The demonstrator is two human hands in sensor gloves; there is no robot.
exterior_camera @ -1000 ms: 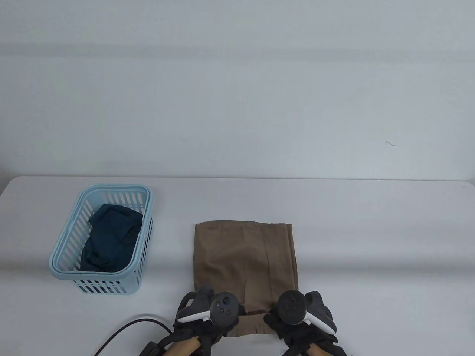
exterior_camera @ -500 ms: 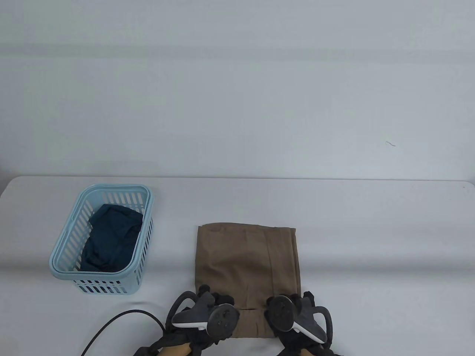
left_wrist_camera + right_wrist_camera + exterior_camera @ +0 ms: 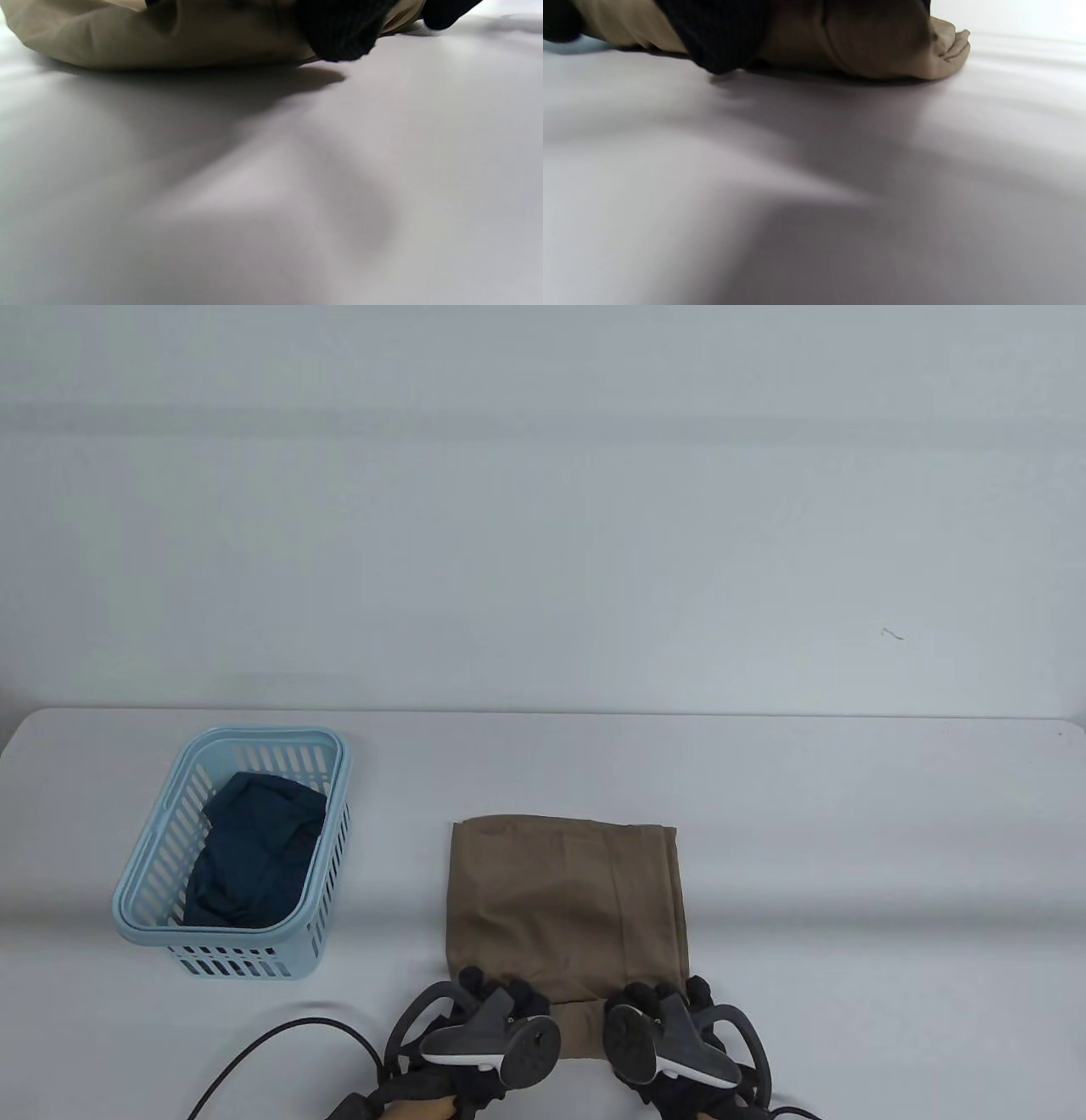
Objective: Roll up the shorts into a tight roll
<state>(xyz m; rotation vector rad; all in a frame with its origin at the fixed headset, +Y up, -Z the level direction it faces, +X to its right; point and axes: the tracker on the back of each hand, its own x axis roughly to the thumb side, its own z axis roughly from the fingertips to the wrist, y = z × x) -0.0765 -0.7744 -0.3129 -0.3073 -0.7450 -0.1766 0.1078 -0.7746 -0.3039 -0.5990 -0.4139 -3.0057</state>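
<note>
**First turn of the roll made at the near edge of the table**

At the table's near edge, both gloved hands sit on the near end of the folded tan fabric shorts [image 3: 567, 899]. The left hand [image 3: 484, 1014] has its fingers curled over the left part of the near hem, and the right hand [image 3: 666, 1014] is curled over the right part. Both wrist views show dark gloved fingers wrapped round a rounded bulge of tan cloth lying on the white table [image 3: 848, 857]. So each hand grips the beginning of the roll rather than pressing flat.

Compared with a second ago, the near hem has been lifted and turned over away from the person. The trackers on the backs of the hands have tipped forward, the fingers have come up over the fold, and the far edge of the shorts has slid slightly nearer. I judge the rolling has just begun: one short turn is formed and most of the cloth lies flat beyond the hands, reaching toward the middle of the table. The next turns will probably need even pressure from both hands, or the roll may go loose or skew.

A black cable [image 3: 280, 1052] curves along the near edge, left of the left hand. Further back toward the table's left side stands a light blue slotted plastic basket [image 3: 153, 848], well apart from the shorts, with a crumpled dark blue garment [image 3: 254, 848] inside it.
</note>
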